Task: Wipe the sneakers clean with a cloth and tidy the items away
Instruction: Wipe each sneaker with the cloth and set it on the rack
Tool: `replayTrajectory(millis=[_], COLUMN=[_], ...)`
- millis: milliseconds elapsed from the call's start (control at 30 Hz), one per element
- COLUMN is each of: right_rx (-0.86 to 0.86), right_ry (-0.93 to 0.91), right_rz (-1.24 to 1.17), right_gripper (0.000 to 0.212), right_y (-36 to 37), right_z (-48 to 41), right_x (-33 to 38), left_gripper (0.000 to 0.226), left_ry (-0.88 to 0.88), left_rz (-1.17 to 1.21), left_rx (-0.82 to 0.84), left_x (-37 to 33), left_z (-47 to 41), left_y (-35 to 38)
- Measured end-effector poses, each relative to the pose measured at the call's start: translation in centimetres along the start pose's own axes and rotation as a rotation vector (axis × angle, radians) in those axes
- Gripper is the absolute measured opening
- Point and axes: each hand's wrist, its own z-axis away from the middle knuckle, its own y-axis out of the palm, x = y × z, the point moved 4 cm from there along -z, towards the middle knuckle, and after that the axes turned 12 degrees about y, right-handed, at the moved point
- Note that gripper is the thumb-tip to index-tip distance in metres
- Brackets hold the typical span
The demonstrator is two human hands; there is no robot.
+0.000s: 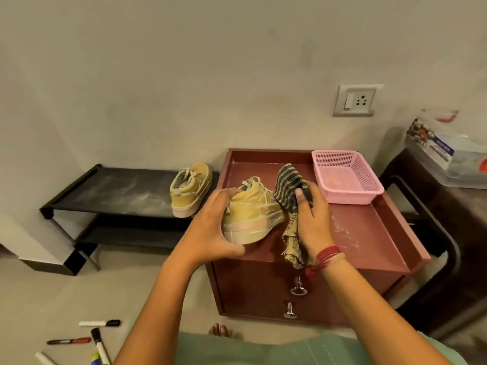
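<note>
The left hand point(213, 227) curls round the heel of a tan sneaker point(250, 214), thumb low by the sole and fingers over the collar, while the right hand point(311, 219) clutches a dark striped cloth point(290, 185) bunched against the shoe's front, its loose tail hanging down past the wrist. The sneaker sits over the front part of the red counter point(369, 233); whether its sole touches the top I cannot tell. The hold is at the heel alone, so a firm push from the cloth at the other end could twist the shoe out of the fingers and tip it over the front edge. The dangling tail may drag through the pale dust on the counter and smear it back onto the shoe. Just beyond the cloth stands a pink basket point(350, 198), light by the look of it, which a wide stroke might knock. The second sneaker point(189, 193) rests at the near end of the black shoe rack point(118, 191), and markers point(100, 338) lie loose on the floor, a likely slip when stepping to tidy up
</note>
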Motion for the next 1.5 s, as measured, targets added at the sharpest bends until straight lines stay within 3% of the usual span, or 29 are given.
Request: replayTrajectory(millis=[200,300,367,467,533,633,667,767,867,967,1067,1267,1400,1500], right_rx=[-0.011,0.023,0.192,0.441,0.65,0.533,0.51,0.251,0.02,0.194,0.331,0.257,0.362,0.257], right_ry=[0.033,0.37,0.698,0.832,0.765,0.762,0.729,0.501,-0.03,-0.538,-0.827,-0.613,-0.776,-0.578], right_rz=[-0.058,-0.424,-0.737,-0.838,-0.95,-0.907,-0.875,-0.721,-0.229,0.408,0.78,0.69,0.76,0.641], right_gripper=[0.019,0.021,0.036,0.055,0.058,0.09,0.091,0.05,0.035,0.055,0.049,0.058,0.049,0.059], right_y=[0.3,-0.4,-0.7,-1.7,-1.6,-1.6,-1.3,-1.1,-1.1,1.4,3.4,2.2,3.2,2.1], right_z=[-0.1,-0.5,0.0,0.7,1.3,1.2,1.3,0.6,1.4,4.1,6.0,4.2,6.2,4.0], right_x=[0.2,-1.5,-2.6,-2.4,-1.1,-0.4,0.2,1.0,3.9,5.4,4.1,2.9,2.9,2.8], left_gripper=[0.103,0.103,0.099,0.094,0.095,0.096,0.096,0.096,0.096,0.096,0.095,0.096,0.096,0.098], left_ry=[-0.068,-0.112,-0.111,-0.099,-0.082,-0.04,-0.03,0.005,0.042,0.069,0.096,0.096,0.11,0.101], left_rz=[0.187,0.239,0.249,0.25,0.232,0.201,0.197,0.201,0.208,0.215,0.202,0.193,0.205,0.213], left_rx=[-0.129,-0.171,-0.18,-0.165,-0.143,-0.134,-0.132,-0.143,-0.154,-0.166,-0.162,-0.16,-0.16,-0.161], left_x=[1.9,2.6,2.8,2.7,2.5,2.3,2.2,2.0,1.7,1.3,1.0,1.0,1.1,1.1], left_z=[0.3,0.5,0.6,0.7,0.5,0.3,0.3,0.3,0.1,-0.3,-0.5,-0.4,-0.4,-0.4], left_y=[0.4,0.6,0.7,0.8,1.0,1.0,0.9,0.6,0.3,0.1,0.0,0.1,0.2,0.0])
